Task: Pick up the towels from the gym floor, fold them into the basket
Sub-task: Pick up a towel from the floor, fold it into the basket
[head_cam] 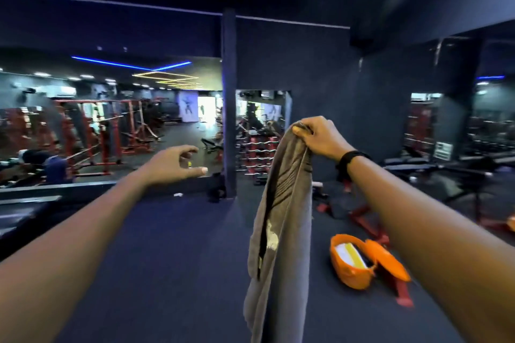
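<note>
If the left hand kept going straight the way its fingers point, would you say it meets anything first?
Probably the hanging grey towel, which the right hand grips at its top. The left hand points rightward towards it, though depth is unclear.

Single head-worn view, looking forward and slightly down across the gym floor [172, 259] toward mirrored walls; both outstretched forearms close in the foreground, equipment well beyond. No second view.

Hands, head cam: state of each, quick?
Left hand: empty, fingers loosely curled, thumb out, touching nothing.
Right hand: closed, pinching the top of the grey towel, which hangs down.
</note>
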The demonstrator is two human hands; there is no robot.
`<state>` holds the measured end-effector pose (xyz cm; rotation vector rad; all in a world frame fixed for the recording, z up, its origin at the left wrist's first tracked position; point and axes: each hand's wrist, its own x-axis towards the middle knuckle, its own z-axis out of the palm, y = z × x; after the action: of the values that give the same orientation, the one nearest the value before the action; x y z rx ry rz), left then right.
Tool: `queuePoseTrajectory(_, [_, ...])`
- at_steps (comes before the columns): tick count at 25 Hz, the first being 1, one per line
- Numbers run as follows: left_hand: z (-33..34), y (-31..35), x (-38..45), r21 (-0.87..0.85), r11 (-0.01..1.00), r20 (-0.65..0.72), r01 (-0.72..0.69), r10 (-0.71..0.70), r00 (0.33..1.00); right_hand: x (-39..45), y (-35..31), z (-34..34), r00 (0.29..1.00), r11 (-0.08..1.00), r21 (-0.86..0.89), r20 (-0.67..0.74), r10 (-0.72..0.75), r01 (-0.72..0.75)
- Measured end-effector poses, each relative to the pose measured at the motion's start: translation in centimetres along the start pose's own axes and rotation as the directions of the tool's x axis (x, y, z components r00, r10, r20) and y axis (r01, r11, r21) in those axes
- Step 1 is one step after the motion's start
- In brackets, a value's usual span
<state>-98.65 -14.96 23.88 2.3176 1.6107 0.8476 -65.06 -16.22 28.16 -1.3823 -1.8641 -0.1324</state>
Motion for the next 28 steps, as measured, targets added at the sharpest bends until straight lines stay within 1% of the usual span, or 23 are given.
queuePoseTrajectory(4, [7.9, 7.6, 5.5, -0.05, 0.993, 0.065, -0.105, 0.108, 0.992, -2.9, 9.2, -5.8, 0.995, 0.992, -0.074, -0.038, 0.095, -0.098])
queuePoseTrajectory(7, [13.3, 11.7, 9.4, -0.086, 0.984, 0.127, -0.157, 0.167, 0.978, -5.1, 15.8, -8.9, 0.98, 0.976, -0.11, -0.085, 0.182, -0.19])
queuePoseTrajectory(11, [21.2, 16.2, 15.1, -0.177, 0.962, 0.204, -0.206, 0.241, 0.949, -7.7, 25.2, -12.1, 0.939, 0.925, -0.174, -0.123, 0.321, -0.339])
queuePoseTrajectory(14, [26.6, 19.2, 20.3, -0.218, 0.944, 0.248, -0.247, 0.298, 0.922, -8.3, 30.7, -14.0, 0.903, 0.878, -0.216, -0.151, 0.402, -0.427])
queuePoseTrajectory(18, [33.3, 23.4, 29.2, -0.246, 0.912, 0.273, -0.329, 0.39, 0.879, -6.7, 38.4, -16.0, 0.86, 0.818, -0.265, -0.175, 0.48, -0.51])
queuePoseTrajectory(21, [37.2, 27.0, 36.2, -0.272, 0.894, 0.32, -0.356, 0.433, 0.843, -4.0, 44.6, -17.4, 0.819, 0.766, -0.292, -0.17, 0.548, -0.573])
queuePoseTrajectory(24, [40.3, 29.9, 41.6, -0.298, 0.873, 0.318, -0.385, 0.472, 0.822, -1.3, 48.6, -18.2, 0.811, 0.755, -0.298, -0.177, 0.557, -0.584])
queuePoseTrajectory(28, [45.0, 32.9, 46.8, -0.304, 0.856, 0.35, -0.418, 0.508, 0.787, 2.4, 54.4, -17.2, 0.827, 0.779, -0.281, -0.158, 0.539, -0.561])
